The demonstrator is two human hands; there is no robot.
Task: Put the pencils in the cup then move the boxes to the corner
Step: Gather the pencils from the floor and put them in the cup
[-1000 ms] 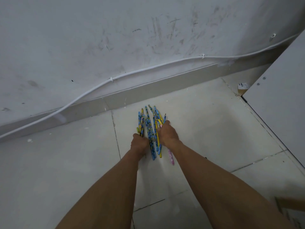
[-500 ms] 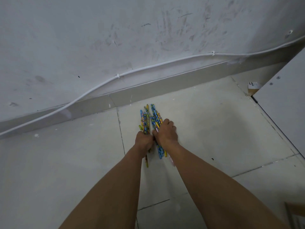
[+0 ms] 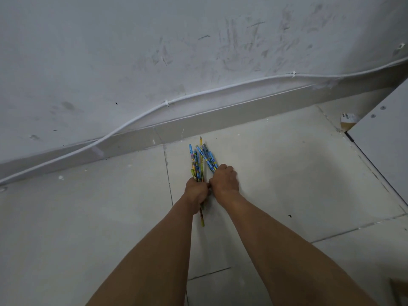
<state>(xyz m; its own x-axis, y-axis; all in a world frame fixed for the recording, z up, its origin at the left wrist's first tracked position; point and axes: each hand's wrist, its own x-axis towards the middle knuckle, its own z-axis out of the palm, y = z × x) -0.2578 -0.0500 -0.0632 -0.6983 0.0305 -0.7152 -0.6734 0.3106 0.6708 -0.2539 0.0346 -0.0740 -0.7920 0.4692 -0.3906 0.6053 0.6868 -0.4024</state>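
A bunch of several blue and yellow pencils [image 3: 199, 160] lies on the tiled floor near the skirting board, tips fanned toward the wall. My left hand [image 3: 196, 193] is closed around the bunch's left part, and one pencil end sticks out behind it. My right hand [image 3: 225, 181] is closed on the right part of the bunch, touching the left hand. No cup shows in the frame. A small cardboard box [image 3: 348, 120] sits on the floor at the far right, by the wall.
A white cable [image 3: 136, 120] runs along the scuffed wall above the skirting board. A white panel [image 3: 388, 133] stands at the right edge. A brown cardboard corner [image 3: 400, 290] shows at the bottom right.
Both hands have drawn the spread pencils into a tighter bunch and closed around them. The pink pencil seen behind the right hand is no longer in sight.
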